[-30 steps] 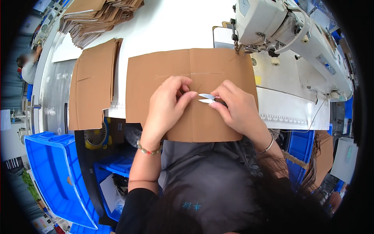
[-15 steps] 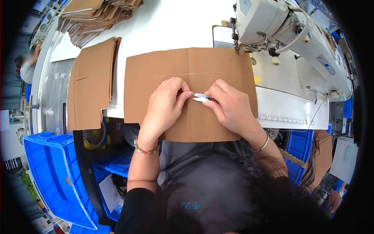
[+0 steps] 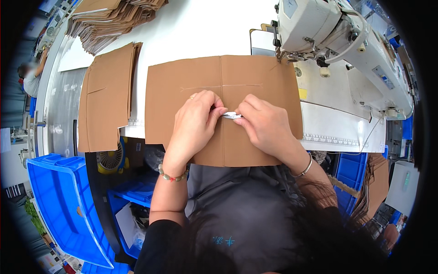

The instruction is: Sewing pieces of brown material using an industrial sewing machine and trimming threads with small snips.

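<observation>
A brown fabric panel point(image 3: 207, 150) lies in front of me, with a seam down its middle and a pale line running across its upper part. My right hand point(image 3: 267, 122) grips small thread snips point(image 3: 231, 115), blades pressed together and pointing left over the seam. Just left of the blade tips, my left hand point(image 3: 196, 119) pinches thumb and forefinger together at the seam. Whatever sits between those fingertips is too small to make out. Both wrists rest over the panel.
A white sewing machine point(image 3: 315, 32) stands at the right, its head next to the panel's far right corner. Stacked brown pieces lie at the left point(image 3: 107, 96) and far left point(image 3: 116, 23). Blue bins point(image 3: 68, 205) stand below the table's left side; another blue bin point(image 3: 351, 176) is at the right.
The snips' blades have gone from spread to closed. My right hand has shifted slightly left, bringing them to my left fingertips. The left hand has barely moved.
</observation>
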